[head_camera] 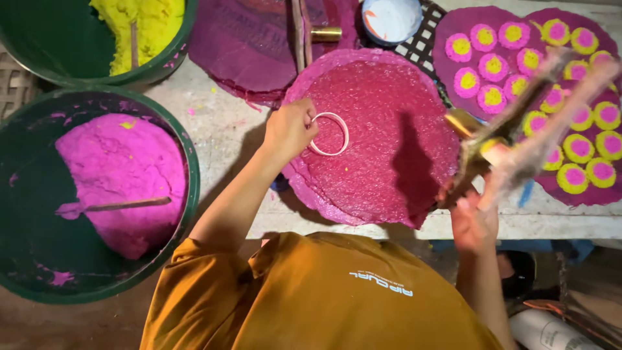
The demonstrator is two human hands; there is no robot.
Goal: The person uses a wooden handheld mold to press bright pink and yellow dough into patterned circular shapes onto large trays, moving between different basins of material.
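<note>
While the head camera looks straight down, the scene lists as follows.

Left hand: fingers pinched on the rim of a white ring, held flat on the magenta disc.
Right hand: closed around a bundle of sticks; motion blur hides the grip, possibly several tools at once.
Finished sheet: purple, covered with pink-and-yellow rounds, to the right of the disc.
Tubs: one green tub with pink paste and a stick in it; another with yellow paste.
Risk: the ring may slide on the grainy disc if the pinch loosens; the swinging sticks could smear the finished rounds nearby.
Surface: pale worktable, flecked with pigment.
Room: dim; floor beneath barely visible.
</note>
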